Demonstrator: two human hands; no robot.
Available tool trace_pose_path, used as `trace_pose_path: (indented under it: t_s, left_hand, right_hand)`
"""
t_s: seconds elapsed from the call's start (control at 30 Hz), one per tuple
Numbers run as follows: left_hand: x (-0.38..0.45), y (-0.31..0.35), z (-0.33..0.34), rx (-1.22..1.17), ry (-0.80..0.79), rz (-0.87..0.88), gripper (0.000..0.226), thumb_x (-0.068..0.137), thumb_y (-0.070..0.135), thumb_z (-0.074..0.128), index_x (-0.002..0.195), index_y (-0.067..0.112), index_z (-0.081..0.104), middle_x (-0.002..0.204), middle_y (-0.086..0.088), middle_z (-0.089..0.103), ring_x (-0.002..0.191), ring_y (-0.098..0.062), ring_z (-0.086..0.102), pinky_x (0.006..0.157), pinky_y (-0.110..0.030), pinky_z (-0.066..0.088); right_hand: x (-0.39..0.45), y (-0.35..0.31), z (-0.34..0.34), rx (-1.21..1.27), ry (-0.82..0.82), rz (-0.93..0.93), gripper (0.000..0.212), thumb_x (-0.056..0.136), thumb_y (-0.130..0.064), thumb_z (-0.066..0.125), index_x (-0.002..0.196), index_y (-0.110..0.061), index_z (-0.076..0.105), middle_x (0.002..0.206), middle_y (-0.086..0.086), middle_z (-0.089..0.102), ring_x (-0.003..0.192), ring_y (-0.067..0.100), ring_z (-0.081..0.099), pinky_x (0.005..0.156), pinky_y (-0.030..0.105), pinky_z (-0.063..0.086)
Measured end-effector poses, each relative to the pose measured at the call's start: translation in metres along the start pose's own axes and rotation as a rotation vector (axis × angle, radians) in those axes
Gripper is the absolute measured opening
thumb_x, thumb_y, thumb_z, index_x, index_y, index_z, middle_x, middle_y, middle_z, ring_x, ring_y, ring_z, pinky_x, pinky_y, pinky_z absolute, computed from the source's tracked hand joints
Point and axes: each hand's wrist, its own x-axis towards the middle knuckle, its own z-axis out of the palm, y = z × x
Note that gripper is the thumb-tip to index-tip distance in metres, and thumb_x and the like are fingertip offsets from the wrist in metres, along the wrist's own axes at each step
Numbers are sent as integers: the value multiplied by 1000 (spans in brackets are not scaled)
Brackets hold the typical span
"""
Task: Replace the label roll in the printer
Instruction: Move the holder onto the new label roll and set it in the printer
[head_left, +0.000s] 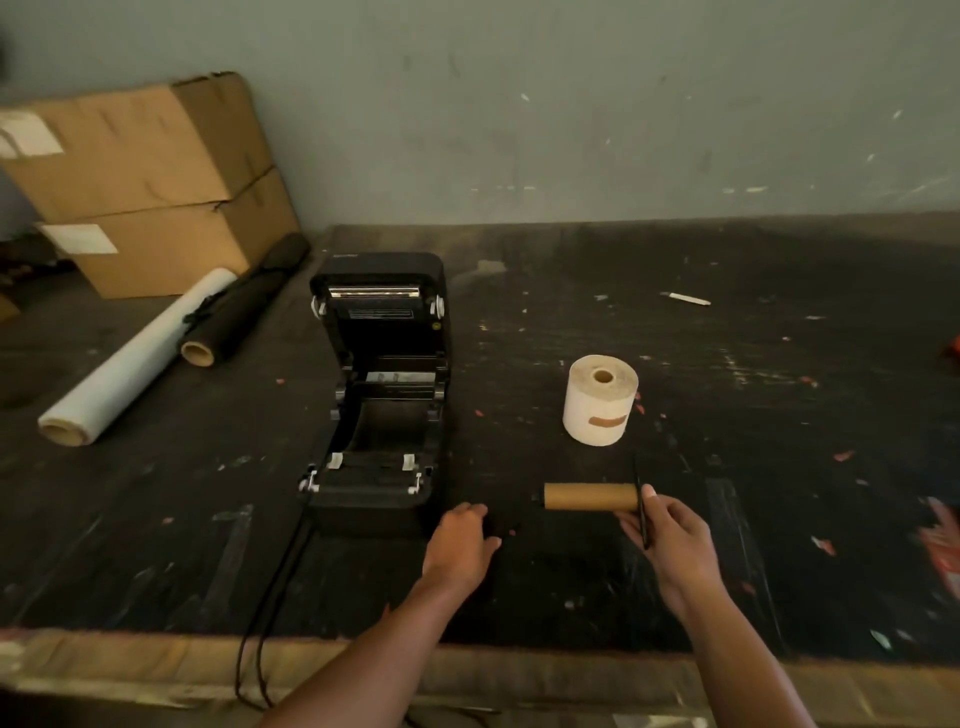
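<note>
The black label printer (382, 395) stands on the dark table with its lid swung up and its roll bay empty. To its right a full white label roll (598, 401) stands on end. Nearer me, an empty brown cardboard core (589, 497) on a black spindle lies sideways. My right hand (670, 540) grips the spindle's black end disc at the core's right end. Just right of the printer's front corner, my left hand (462, 540) rests on the table with its fingers curled and nothing visible in it.
Two stacked cardboard boxes (145, 182) stand at the back left, with a white film roll (130, 364) and a black roll (239, 312) lying in front. The printer's cables (265, 613) run over the table's front edge. A small white stick (688, 299) lies far right.
</note>
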Motion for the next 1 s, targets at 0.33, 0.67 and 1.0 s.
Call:
trace_pose_path:
  t_s: [0.33, 0.67, 1.0]
  left_hand:
    - [5, 27, -47, -983, -345, 23, 76, 70, 22, 82, 133, 33, 41, 122, 6, 58, 106, -13, 64, 86, -31, 56]
    - [-1, 12, -61, -644, -300, 129, 22, 81, 31, 72, 102, 34, 69, 93, 8, 71, 84, -2, 66, 75, -23, 50]
    - [-2, -2, -30, -520, -41, -86, 27, 85, 32, 69, 109, 21, 65, 101, 4, 65, 90, -9, 60, 70, -21, 45]
  right_hand:
    - [8, -16, 13, -99, -181, -48, 23, 91, -23, 55, 101, -5, 65, 105, 16, 67, 98, 24, 67, 78, 32, 54]
    - [10, -19, 4, -86, -178, -40, 22, 92, -20, 53, 100, -3, 65, 102, 15, 70, 96, 23, 68, 78, 33, 53]
    - [29, -20, -44, -266, 62, 60, 20, 93, -25, 53, 101, -9, 61, 102, 17, 68, 94, 28, 67, 90, 49, 53]
